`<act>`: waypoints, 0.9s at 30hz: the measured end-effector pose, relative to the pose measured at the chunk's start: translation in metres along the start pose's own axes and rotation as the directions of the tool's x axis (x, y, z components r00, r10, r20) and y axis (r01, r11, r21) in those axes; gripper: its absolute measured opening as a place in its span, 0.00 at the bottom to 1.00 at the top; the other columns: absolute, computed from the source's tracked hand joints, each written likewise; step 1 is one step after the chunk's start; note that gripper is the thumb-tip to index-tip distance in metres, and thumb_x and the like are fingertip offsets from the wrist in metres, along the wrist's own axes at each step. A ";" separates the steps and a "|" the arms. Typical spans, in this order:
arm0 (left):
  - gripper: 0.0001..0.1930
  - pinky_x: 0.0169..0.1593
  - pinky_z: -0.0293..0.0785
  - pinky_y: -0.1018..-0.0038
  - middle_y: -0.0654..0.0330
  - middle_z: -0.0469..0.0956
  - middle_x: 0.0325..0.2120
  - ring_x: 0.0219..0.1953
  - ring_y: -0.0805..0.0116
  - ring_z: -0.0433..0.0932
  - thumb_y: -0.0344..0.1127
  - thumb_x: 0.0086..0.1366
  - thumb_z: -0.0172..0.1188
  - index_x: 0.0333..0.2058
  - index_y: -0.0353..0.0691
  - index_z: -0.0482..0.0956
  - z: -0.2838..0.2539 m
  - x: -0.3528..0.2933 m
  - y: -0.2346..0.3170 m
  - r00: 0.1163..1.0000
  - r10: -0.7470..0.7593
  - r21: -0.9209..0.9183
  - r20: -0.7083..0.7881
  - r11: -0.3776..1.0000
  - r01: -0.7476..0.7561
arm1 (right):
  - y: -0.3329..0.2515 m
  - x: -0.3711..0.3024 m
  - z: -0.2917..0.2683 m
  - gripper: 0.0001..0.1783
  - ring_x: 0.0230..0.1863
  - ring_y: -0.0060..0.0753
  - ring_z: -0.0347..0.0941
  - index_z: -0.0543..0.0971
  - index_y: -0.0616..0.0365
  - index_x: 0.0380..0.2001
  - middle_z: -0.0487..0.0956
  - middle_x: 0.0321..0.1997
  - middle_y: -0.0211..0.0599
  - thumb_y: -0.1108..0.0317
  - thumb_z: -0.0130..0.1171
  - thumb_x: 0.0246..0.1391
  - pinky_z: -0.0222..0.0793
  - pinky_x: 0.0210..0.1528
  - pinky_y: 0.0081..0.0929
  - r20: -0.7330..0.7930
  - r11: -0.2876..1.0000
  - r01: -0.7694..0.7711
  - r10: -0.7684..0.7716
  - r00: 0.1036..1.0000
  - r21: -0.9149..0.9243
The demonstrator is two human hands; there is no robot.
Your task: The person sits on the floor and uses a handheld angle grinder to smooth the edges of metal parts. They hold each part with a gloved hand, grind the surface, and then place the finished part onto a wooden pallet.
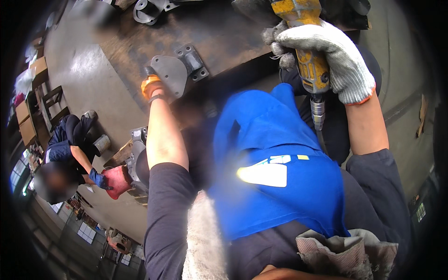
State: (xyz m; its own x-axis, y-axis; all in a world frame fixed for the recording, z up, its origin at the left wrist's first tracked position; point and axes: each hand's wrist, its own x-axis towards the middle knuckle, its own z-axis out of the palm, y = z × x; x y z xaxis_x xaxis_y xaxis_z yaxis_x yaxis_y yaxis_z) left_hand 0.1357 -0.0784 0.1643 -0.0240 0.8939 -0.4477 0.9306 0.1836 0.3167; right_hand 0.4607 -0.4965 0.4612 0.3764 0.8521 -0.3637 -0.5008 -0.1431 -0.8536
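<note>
In a white knit glove, my right hand [333,53] is wrapped round the body of a worn yellow power tool [312,70]. A silver chuck [318,112] and a thin bit point from it toward me. My left hand [151,85], in an orange glove with a dark fingertip part, grips the left edge of a flat grey metal plate [170,74] with small holes. Joined to or touching that plate is a dark bracket [192,63] with bolt holes. Both pieces are at the near edge of a dark steel worktable [224,42].
More grey metal parts [147,11] lie at the table's far edge. At left, another person [63,144] in dark gloves bends by a red container [117,182] and metal brackets [137,161]. Cardboard boxes [28,123] stand farther left. A blue apron [280,186] covers my lap.
</note>
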 end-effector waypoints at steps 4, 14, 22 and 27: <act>0.24 0.49 0.79 0.67 0.59 0.86 0.44 0.47 0.65 0.84 0.55 0.69 0.56 0.54 0.45 0.81 -0.026 0.008 -0.003 0.960 0.237 0.394 0.150 0.876 -0.278 | -0.005 0.008 0.004 0.18 0.34 0.24 0.79 0.80 0.66 0.48 0.83 0.38 0.38 0.64 0.65 0.60 0.77 0.37 0.21 0.039 1.000 -0.008 0.008 0.999 0.006; 0.39 0.53 0.78 0.54 0.48 0.75 0.61 0.53 0.50 0.79 0.64 0.65 0.61 0.67 0.47 0.68 -0.107 0.004 0.048 0.561 -0.265 0.385 0.784 0.917 -0.105 | -0.015 0.012 0.044 0.19 0.34 0.30 0.81 0.78 0.70 0.48 0.84 0.38 0.44 0.70 0.65 0.55 0.79 0.39 0.24 -0.168 0.991 -0.130 0.123 0.978 -0.028; 0.39 0.53 0.76 0.60 0.44 0.82 0.49 0.52 0.47 0.81 0.65 0.55 0.69 0.55 0.38 0.79 0.040 -0.024 -0.049 0.931 0.260 -0.544 0.255 0.835 -0.084 | -0.026 0.005 0.046 0.16 0.42 0.32 0.79 0.77 0.69 0.46 0.81 0.47 0.49 0.71 0.63 0.57 0.79 0.41 0.23 -0.206 0.993 -0.117 0.118 0.971 0.020; 0.33 0.52 0.76 0.62 0.46 0.85 0.45 0.49 0.48 0.82 0.60 0.56 0.70 0.50 0.37 0.83 0.007 -0.074 -0.005 0.960 0.170 -0.604 0.222 0.797 -0.001 | -0.028 0.007 0.049 0.16 0.41 0.32 0.79 0.76 0.70 0.47 0.81 0.46 0.48 0.71 0.62 0.58 0.78 0.40 0.23 -0.209 0.994 -0.113 0.111 0.971 0.006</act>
State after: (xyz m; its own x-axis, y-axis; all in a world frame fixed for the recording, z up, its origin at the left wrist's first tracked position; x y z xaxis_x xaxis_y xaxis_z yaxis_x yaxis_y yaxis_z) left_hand 0.1351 -0.1481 0.1902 0.2163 0.7984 -0.5620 0.5213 0.3922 0.7579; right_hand 0.4387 -0.4621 0.5007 0.4732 0.7063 -0.5265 -0.5445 -0.2353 -0.8051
